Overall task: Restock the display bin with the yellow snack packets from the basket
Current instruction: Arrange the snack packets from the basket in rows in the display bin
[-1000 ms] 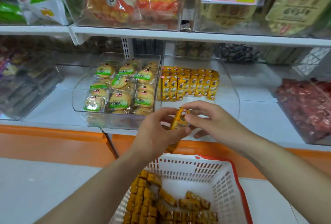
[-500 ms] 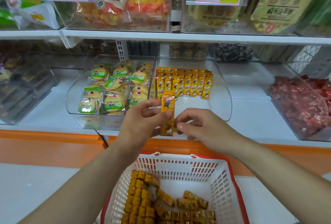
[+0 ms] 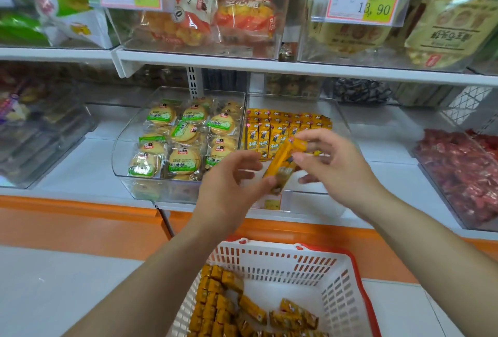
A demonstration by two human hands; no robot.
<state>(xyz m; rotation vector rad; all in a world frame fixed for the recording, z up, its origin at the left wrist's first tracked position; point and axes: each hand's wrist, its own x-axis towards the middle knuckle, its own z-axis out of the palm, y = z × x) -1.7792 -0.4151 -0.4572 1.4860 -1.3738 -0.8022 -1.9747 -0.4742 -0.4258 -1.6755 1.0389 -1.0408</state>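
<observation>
Between both hands a yellow snack packet [image 3: 283, 164] hangs tilted over the front of the clear display bin [image 3: 336, 115]. My right hand [image 3: 331, 164] pinches its upper part, and my left hand [image 3: 231, 185] pinches its lower end with thumb and fingertips. Rows of the same yellow packets [image 3: 280, 132] stand at the back of that bin. Below, a white basket [image 3: 296, 261] with a red rim holds several more yellow packets [image 3: 229, 309].
A clear bin of green-labelled round biscuits [image 3: 183, 142] sits left of the display bin. A bin of red sweets [image 3: 463, 169] stands at the right. The shelf above [image 3: 242, 67] carries bins with price tags. An orange ledge [image 3: 80, 218] runs below the shelf.
Both hands have carried the packet up and forward over the bin's front. The packet has tilted from upright to slanting, its top to the right.
</observation>
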